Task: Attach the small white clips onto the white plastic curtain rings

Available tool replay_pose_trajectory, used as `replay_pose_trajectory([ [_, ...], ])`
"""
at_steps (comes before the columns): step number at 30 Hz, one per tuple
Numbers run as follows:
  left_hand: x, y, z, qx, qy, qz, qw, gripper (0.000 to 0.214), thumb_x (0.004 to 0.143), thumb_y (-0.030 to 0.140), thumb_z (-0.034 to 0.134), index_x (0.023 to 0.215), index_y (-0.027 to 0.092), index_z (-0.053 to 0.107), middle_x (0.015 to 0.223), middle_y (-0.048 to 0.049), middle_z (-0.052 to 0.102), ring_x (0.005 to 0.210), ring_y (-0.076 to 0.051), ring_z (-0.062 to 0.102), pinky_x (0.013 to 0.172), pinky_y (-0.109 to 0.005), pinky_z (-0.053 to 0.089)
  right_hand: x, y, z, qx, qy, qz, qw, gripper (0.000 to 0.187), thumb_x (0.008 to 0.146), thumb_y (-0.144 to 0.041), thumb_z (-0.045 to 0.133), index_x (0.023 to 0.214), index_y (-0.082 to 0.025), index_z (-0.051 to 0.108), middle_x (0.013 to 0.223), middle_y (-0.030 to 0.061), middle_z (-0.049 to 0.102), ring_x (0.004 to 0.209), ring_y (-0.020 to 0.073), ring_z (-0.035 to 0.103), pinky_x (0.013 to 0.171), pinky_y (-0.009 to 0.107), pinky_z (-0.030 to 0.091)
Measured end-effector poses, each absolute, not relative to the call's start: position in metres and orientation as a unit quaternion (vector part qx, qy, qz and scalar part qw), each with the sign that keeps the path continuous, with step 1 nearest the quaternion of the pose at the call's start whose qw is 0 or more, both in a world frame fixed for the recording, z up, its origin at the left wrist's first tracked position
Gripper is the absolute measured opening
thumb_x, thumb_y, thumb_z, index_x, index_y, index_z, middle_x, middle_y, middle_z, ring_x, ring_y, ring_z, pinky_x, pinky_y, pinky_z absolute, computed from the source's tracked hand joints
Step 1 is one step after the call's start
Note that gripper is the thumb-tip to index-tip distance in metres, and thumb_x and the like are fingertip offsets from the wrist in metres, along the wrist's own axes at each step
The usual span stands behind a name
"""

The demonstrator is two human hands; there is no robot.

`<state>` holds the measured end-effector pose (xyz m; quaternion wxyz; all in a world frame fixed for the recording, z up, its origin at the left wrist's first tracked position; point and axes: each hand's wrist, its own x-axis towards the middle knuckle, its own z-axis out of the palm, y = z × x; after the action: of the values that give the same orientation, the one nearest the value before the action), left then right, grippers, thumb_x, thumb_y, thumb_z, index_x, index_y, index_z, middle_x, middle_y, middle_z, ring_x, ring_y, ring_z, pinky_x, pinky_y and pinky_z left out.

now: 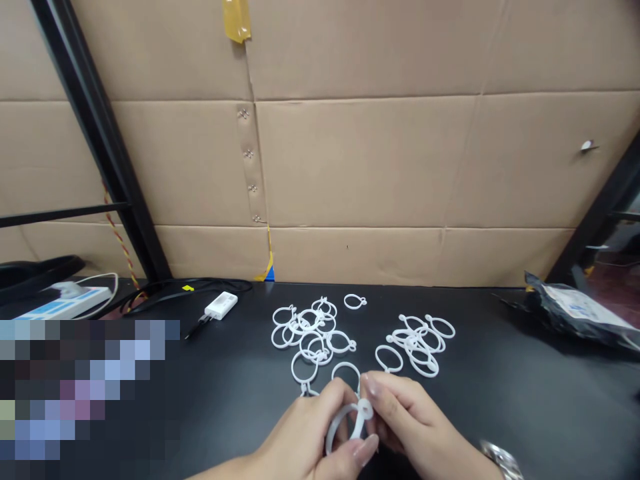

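My left hand [305, 433] is closed around a white plastic curtain ring [332, 430], which is tilted up near the front of the table. The ring's small round eyelet faces my right hand [415, 413]. That hand's fingers are pinched together against the eyelet; the exact contact is partly hidden. Just beyond my fingers lies another white ring [345, 365], its near part covered by my hands. A loose pile of white rings [310, 320] spreads behind my left hand. Farther right sits a second group of rings [425, 347].
A single ring [354, 302] lies toward the back. On the left are a white adapter [221, 305] with a black cable and a power strip [75, 303]. A black plastic package [575, 313] rests at right. A cardboard wall [360, 167] closes off the back.
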<state>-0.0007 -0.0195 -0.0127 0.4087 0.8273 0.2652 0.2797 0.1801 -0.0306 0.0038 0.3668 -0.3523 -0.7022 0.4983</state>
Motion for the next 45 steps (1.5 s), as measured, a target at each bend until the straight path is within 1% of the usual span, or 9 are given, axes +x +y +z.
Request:
replay_pose_trajectory([
  [4, -0.002, -0.019, -0.011, 0.829, 0.257, 0.283, 0.408, 0.034, 0.088, 0.051, 0.042, 0.092, 0.017, 0.048, 0.065, 0.0019, 0.049, 0.052, -0.009, 0.039, 0.049, -0.019, 0.034, 0.181, -0.030, 0.002, -0.340, -0.706, 0.498, 0.372, 0.042, 0.095, -0.051, 0.036, 0.066, -0.020, 0.044, 0.062, -0.0047, 0.039, 0.054, 0.0100, 0.034, 0.053, 0.023, 0.032],
  [9, -0.001, -0.019, -0.012, 0.833, 0.263, 0.249, 0.418, 0.030, 0.086, 0.048, 0.048, 0.092, 0.018, 0.048, 0.063, 0.0047, 0.046, 0.052, -0.008, 0.039, 0.049, -0.017, 0.031, 0.181, -0.032, 0.002, -0.372, -0.729, 0.454, 0.352, 0.045, 0.093, -0.051, 0.039, 0.061, -0.020, 0.039, 0.060, -0.0047, 0.039, 0.057, 0.0108, 0.036, 0.056, 0.024, 0.033],
  [16, 0.001, -0.017, -0.017, 0.819, 0.285, 0.254, 0.428, 0.037, 0.079, 0.053, 0.056, 0.092, 0.018, 0.051, 0.062, 0.0054, 0.046, 0.050, -0.008, 0.039, 0.048, -0.017, 0.030, 0.181, -0.032, 0.004, -0.374, -0.735, 0.447, 0.346, 0.045, 0.094, -0.051, 0.036, 0.062, -0.020, 0.039, 0.059, -0.0043, 0.039, 0.055, 0.0108, 0.036, 0.052, 0.023, 0.032],
  [25, 0.008, -0.023, -0.014, 0.793, 0.295, 0.287, 0.449, 0.018, 0.081, 0.037, 0.050, 0.082, 0.020, 0.045, 0.059, 0.0065, 0.038, 0.049, -0.008, 0.033, 0.046, -0.018, 0.029, 0.181, -0.034, 0.011, -0.377, -0.779, 0.377, 0.330, 0.042, 0.096, -0.045, 0.033, 0.065, -0.020, 0.044, 0.063, -0.0023, 0.044, 0.059, 0.0130, 0.042, 0.059, 0.026, 0.036],
  [27, 0.008, -0.022, -0.013, 0.807, 0.311, 0.295, 0.405, 0.016, 0.079, 0.034, 0.053, 0.080, 0.020, 0.046, 0.057, 0.0071, 0.039, 0.048, -0.008, 0.035, 0.045, -0.017, 0.030, 0.185, -0.033, 0.015, -0.365, -0.813, 0.323, 0.320, 0.041, 0.098, -0.042, 0.031, 0.065, -0.021, 0.044, 0.064, -0.0020, 0.045, 0.061, 0.0136, 0.042, 0.062, 0.028, 0.035],
  [30, 0.005, -0.020, -0.013, 0.851, 0.343, 0.303, 0.257, 0.010, 0.074, 0.025, 0.057, 0.074, 0.020, 0.048, 0.057, 0.0068, 0.041, 0.047, -0.008, 0.039, 0.046, -0.017, 0.031, 0.193, -0.028, 0.018, -0.358, -0.821, 0.268, 0.356, 0.043, 0.099, -0.042, 0.027, 0.066, -0.021, 0.044, 0.066, -0.0016, 0.046, 0.063, 0.0143, 0.042, 0.064, 0.028, 0.034],
  [34, 0.004, -0.019, -0.015, 0.883, 0.316, 0.331, 0.106, 0.004, 0.073, 0.016, 0.053, 0.074, 0.019, 0.055, 0.059, 0.0052, 0.041, 0.047, -0.009, 0.044, 0.045, -0.018, 0.035, 0.200, -0.019, 0.016, -0.402, -0.749, 0.305, 0.429, 0.048, 0.099, -0.044, 0.025, 0.064, -0.021, 0.047, 0.061, -0.0026, 0.044, 0.057, 0.0130, 0.041, 0.057, 0.027, 0.033],
  [40, 0.004, -0.018, -0.018, 0.898, 0.295, 0.320, 0.067, 0.011, 0.079, 0.019, 0.052, 0.075, 0.017, 0.062, 0.064, 0.0018, 0.047, 0.043, -0.008, 0.045, 0.041, -0.016, 0.039, 0.198, -0.019, 0.010, -0.404, -0.727, 0.355, 0.427, 0.051, 0.099, -0.047, 0.025, 0.063, -0.020, 0.049, 0.060, -0.0027, 0.046, 0.055, 0.0122, 0.041, 0.056, 0.026, 0.034],
  [45, 0.000, -0.015, -0.015, 0.904, 0.283, 0.300, 0.109, 0.020, 0.085, 0.035, 0.058, 0.079, 0.016, 0.061, 0.066, 0.0019, 0.047, 0.048, -0.008, 0.047, 0.046, -0.016, 0.041, 0.198, -0.022, 0.010, -0.398, -0.731, 0.364, 0.418, 0.051, 0.098, -0.047, 0.025, 0.063, -0.021, 0.050, 0.059, -0.0027, 0.047, 0.055, 0.0123, 0.042, 0.056, 0.026, 0.034],
])
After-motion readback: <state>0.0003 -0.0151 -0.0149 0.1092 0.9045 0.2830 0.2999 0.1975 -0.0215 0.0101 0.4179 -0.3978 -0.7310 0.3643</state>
